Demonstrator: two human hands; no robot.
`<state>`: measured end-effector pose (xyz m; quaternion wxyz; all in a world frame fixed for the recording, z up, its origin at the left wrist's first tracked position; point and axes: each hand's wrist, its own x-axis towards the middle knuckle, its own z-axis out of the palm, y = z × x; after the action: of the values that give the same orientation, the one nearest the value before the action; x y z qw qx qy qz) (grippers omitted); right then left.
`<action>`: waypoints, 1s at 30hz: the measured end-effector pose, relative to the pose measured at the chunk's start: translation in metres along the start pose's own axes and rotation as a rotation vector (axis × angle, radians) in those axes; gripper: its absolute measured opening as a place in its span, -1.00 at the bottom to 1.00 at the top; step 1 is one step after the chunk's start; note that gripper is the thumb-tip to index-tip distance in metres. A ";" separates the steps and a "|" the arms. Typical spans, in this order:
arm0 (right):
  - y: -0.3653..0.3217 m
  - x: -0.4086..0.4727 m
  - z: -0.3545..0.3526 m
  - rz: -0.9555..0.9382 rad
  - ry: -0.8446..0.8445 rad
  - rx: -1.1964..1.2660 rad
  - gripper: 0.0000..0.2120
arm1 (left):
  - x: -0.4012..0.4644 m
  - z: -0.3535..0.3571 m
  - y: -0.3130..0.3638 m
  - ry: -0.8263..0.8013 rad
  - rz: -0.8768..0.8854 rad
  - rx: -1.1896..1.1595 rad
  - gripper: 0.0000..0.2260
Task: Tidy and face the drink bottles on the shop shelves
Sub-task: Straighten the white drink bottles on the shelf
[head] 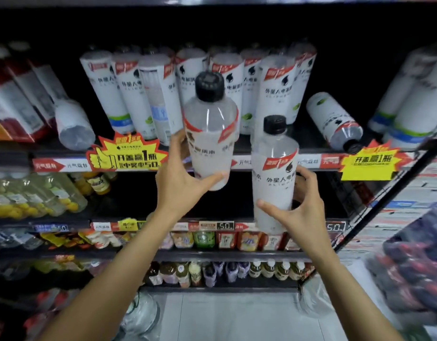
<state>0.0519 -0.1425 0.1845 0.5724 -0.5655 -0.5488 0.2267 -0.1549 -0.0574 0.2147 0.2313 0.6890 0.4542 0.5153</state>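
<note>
Bottles and were gripped upright, one per hand: left hand, right hand. Best practice: seat each upright on the shelf, label forward.

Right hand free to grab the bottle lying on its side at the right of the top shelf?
Probably not yet: the right hand already grips a bottle. The toppled bottle itself lies unobstructed on the shelf, cap forward.

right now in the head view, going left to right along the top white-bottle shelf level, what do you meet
toppled bottle at left → yellow starburst sign → bottle in the left hand → bottle in the right hand → toppled bottle at right → second yellow sign
</note>
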 end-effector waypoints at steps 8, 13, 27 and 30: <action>-0.025 0.073 -0.035 -0.273 0.270 -0.042 -0.23 | 0.084 0.018 0.009 0.120 -0.002 0.029 -0.11; -0.015 0.116 -0.042 -0.304 0.327 -0.010 -0.28 | 0.102 0.026 -0.017 0.102 -0.044 0.140 -0.11; 0.023 0.180 -0.030 -0.158 0.257 -0.496 -0.19 | 0.096 0.041 -0.041 0.210 0.061 0.281 -0.12; 0.021 0.175 -0.029 -0.144 0.248 -0.551 -0.14 | 0.086 0.051 -0.039 0.293 0.123 0.424 -0.25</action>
<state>0.1370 0.0050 0.2376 0.4748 -0.6825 -0.5540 -0.0426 -0.1185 0.0427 0.2088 -0.0184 0.6663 0.5379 0.5161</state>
